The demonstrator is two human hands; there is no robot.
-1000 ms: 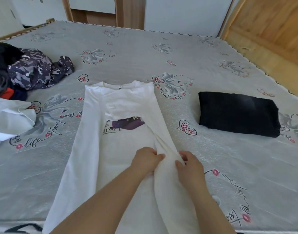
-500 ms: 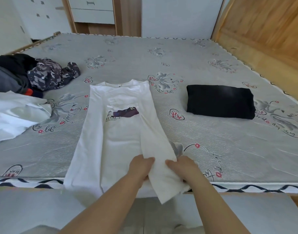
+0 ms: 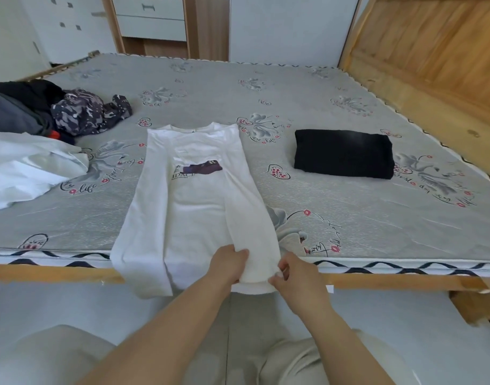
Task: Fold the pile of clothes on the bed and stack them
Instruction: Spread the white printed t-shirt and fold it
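At six o'clock I see my left hand (image 3: pixel 229 263) and right hand (image 3: pixel 296 276) both curled onto the hem of the white T-shirt (image 3: pixel 193 207), pinching its folded-over right strip at the mattress (image 3: pixel 349 218) edge, where the hem hangs over the wooden bed frame (image 3: pixel 43 272). The shirt runs toward twelve o'clock, print up, sides folded in. At two o'clock lies a folded black garment (image 3: pixel 343 154). At ten o'clock sits a crumpled white garment (image 3: pixel 24 170), and beyond it the unfolded pile (image 3: pixel 71 112) of dark and camouflage clothes.
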